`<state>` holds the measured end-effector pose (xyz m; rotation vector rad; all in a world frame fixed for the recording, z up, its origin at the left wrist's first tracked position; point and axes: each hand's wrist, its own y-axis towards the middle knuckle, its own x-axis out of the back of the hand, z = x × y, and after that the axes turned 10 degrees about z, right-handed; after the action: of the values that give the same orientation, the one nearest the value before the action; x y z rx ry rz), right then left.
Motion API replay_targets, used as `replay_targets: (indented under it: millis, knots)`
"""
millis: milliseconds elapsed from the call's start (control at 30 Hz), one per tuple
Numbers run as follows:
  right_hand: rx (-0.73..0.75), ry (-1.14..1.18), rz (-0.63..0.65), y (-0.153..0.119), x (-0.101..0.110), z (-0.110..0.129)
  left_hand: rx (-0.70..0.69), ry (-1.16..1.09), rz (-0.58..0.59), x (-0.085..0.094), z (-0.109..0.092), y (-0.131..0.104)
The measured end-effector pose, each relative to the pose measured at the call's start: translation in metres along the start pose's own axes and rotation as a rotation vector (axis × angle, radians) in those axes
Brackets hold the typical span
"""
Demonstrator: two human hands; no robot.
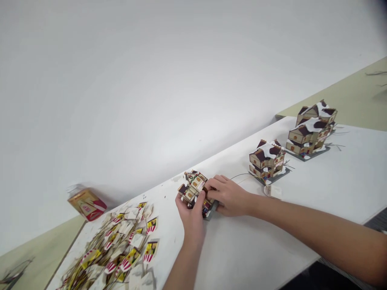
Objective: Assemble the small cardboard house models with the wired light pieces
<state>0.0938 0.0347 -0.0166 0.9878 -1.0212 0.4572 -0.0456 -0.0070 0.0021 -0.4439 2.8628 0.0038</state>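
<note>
Between my two hands is a small model house with cream walls, yellow windows and a dark roof, tilted toward me on the table. My left hand wraps round its near left side, thumb against the front. The fingers of my right hand press on its right side, near the grey base; whether they also pinch a small part there is hidden. A thin dark wire runs from beside my right hand toward another model house with a snowy roof, which stands to the right.
Two more snowy model houses stand at the far right of the white table, wires trailing. At left lies a heap of wired pieces with red-and-white stripes. A red and tan box sits at the back left, by the wall.
</note>
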Motion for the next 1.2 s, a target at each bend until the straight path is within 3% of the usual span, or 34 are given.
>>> replay_targets:
  millis: [400,900,1200]
  knots:
    - [0.144,-0.302,0.078,0.002,0.021,-0.004,0.043,-0.001,-0.017,0.005,0.007,0.006]
    - [0.296,-0.479,-0.086,-0.001,0.034,-0.014,0.085,-0.007,-0.051,0.006,0.008,0.009]
    - [0.336,-0.426,-0.140,-0.003,0.045,-0.021,0.099,-0.025,-0.080,0.007,0.010,0.013]
